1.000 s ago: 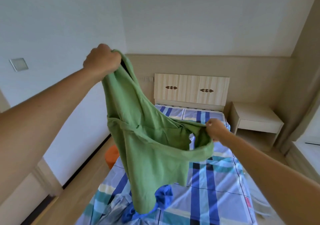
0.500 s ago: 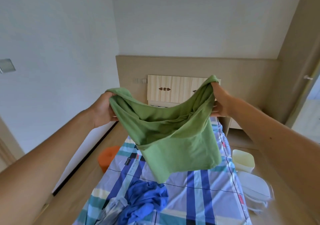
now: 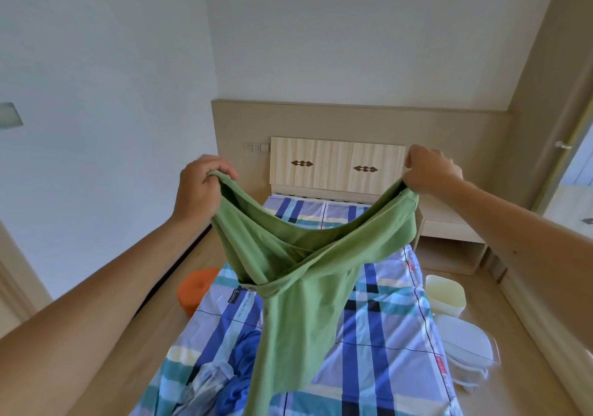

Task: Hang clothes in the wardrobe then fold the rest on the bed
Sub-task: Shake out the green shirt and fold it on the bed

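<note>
A green garment (image 3: 298, 274) hangs stretched in the air above the bed (image 3: 378, 329), which has a blue, teal and white checked sheet. My left hand (image 3: 199, 188) grips its left top edge. My right hand (image 3: 430, 172) grips its right top edge at about the same height. The cloth sags between the hands and its lower part drops to the frame's bottom. A blue garment (image 3: 240, 370) and a pale grey one (image 3: 205, 383) lie crumpled on the near left of the sheet, partly hidden behind the green cloth.
A wooden headboard (image 3: 337, 165) stands at the far end. A bedside table (image 3: 449, 239) is right of the bed. A pale bin (image 3: 444, 293) and a white basket (image 3: 465, 354) stand on the floor at the right. An orange stool (image 3: 194, 290) sits left of the bed.
Both hands have pulled apart, spreading the green garment wider. It now hangs longer and lower over the bed. The view has tilted slightly.
</note>
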Demonstrator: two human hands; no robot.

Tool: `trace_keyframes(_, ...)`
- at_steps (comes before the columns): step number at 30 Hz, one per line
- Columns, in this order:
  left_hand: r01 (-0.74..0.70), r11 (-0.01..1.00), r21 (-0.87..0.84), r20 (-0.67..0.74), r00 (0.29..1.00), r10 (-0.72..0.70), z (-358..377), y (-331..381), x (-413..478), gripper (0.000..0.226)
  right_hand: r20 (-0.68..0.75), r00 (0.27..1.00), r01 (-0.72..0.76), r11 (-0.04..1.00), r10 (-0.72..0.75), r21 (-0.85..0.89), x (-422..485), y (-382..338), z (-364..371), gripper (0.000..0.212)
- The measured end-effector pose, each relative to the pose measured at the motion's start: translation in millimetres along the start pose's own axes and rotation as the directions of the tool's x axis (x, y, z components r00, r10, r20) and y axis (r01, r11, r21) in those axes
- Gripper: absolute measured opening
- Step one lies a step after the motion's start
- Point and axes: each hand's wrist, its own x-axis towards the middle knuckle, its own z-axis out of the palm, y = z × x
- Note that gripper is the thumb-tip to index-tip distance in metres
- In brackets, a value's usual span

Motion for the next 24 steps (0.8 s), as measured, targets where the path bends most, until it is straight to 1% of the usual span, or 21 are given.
trace_keyframes(1,0.052,0.997,-0.056,0.063,0.997,-0.049,0.4,2.3,-0.5,0.035,-0.005,1.0,0.0,1.0,0.0,-0.005,0.7,-1.2,-0.1,0.02)
trace_keyframes(2,0.107,0.991,-0.083,0.117,0.988,-0.097,1.9,3.7,-0.2,0.028,0.018,1.0,-0.026,0.999,0.026,0.031,1.1,-3.7,0.1,0.017)
trace_keyframes(3,0.147,0.985,-0.094,0.165,0.978,-0.13,2.9,5.5,-0.6,0.024,0.068,0.996,-0.064,0.99,0.056,0.125,1.7,-6.5,0.6,0.014)
trace_keyframes(5,0.177,0.982,-0.071,0.261,0.953,-0.153,3.2,8.3,-3.8,0.025,0.232,0.964,-0.205,0.918,0.129,0.341,-0.8,-13.5,0.0,0.017)
trace_keyframes(6,0.186,0.981,-0.054,0.313,0.936,-0.16,2.3,7.1,-5.1,0.024,0.302,0.94,-0.279,0.868,0.159,0.41,-2.3,-16.7,0.0,0.019)
trace_keyframes(7,0.192,0.981,-0.024,0.375,0.912,-0.169,0.7,7.3,-6.6,0.02,0.346,0.923,-0.321,0.834,0.169,0.448,-3.5,-18.3,0.4,0.021)
trace_keyframes(8,0.196,0.98,0.015,0.442,0.878,-0.182,-1.6,8.9,-8.3,0.015,0.37,0.915,-0.333,0.819,0.161,0.467,-5.0,-18.7,0.4,0.022)
trace_keyframes(10,0.192,0.978,0.083,0.574,0.793,-0.204,-9.9,13.0,-8.3,0.013,0.39,0.916,-0.279,0.847,0.094,0.452,-9.6,-19.4,-4.1,0.021)
trace_keyframes(11,0.185,0.975,0.121,0.633,0.742,-0.22,-15.3,15.2,-6.5,0.017,0.418,0.908,-0.235,0.863,0.031,0.446,-13.1,-18.7,-9.3,0.021)
trace_keyframes(12,0.173,0.97,0.169,0.682,0.69,-0.242,-21.1,15.8,-4.3,0.019,0.467,0.883,-0.2,0.863,-0.046,0.463,-16.3,-17.0,-14.7,0.021)
trace_keyframes(13,0.151,0.964,0.218,0.719,0.643,-0.263,-27.3,16.4,-1.4,0.02,0.527,0.84,-0.175,0.853,-0.131,0.492,-18.9,-14.3,-21.9,0.022)
trace_keyframes(14,0.116,0.957,0.264,0.742,0.61,-0.278,-33.2,16.2,1.4,0.018,0.587,0.782,-0.16,0.843,-0.209,0.513,-21.1,-10.2,-28.7,0.028)
trace_keyframes(15,0.063,0.95,0.307,0.75,0.599,-0.282,-38.3,16.3,4.3,0.012,0.634,0.726,-0.132,0.85,-0.268,0.51,-22.4,-5.5,-35.2,0.039)
trace_keyframes(16,-0.009,0.938,0.347,0.746,0.609,-0.271,-42.7,15.8,6.9,0.009,0.661,0.687,-0.068,0.878,-0.303,0.474,-22.7,-0.8,-39.9,0.051)
trace_keyframes(17,-0.092,0.917,0.387,0.737,0.629,-0.248,-45.8,15.3,9.1,0.008,0.672,0.67,0.032,0.916,-0.316,0.399,-22.1,3.7,-41.9,0.057)
trace_keyframes(18,-0.172,0.889,0.425,0.725,0.653,-0.22,-47.1,16.0,11.2,0.009,0.667,0.674,0.15,0.943,-0.316,0.296,-21.9,7.1,-42.5,0.057)
trace_keyframes(19,-0.227,0.86,0.457,0.708,0.678,-0.197,-47.8,16.9,13.5,0.011,0.656,0.689,0.262,0.95,-0.308,0.171,-20.9,8.5,-40.6,0.053)
trace_keyframes(20,-0.252,0.843,0.476,0.689,0.702,-0.179,-47.7,19.0,14.9,0.015,0.638,0.707,0.348,0.936,-0.304,0.061,-19.8,10.0,-36.9,0.046)
trace_keyframes(21,-0.258,0.837,0.483,0.667,0.727,-0.16,-48.1,21.4,17.2,0.02,0.605,0.732,0.401,0.916,-0.313,-0.012,-18.2,11.0,-33.7,0.038)
trace_keyframes(22,-0.248,0.842,0.479,0.642,0.754,-0.143,-48.3,23.7,18.8,0.023,0.554,0.763,0.418,0.908,-0.334,-0.029,-16.8,12.2,-31.1,0.031)
trace_keyframes(24,-0.176,0.885,0.431,0.594,0.794,-0.131,-50.2,26.9,21.8,0.025,0.421,0.823,0.401,0.915,-0.382,0.046,-16.1,15.4,-30.2,0.019)
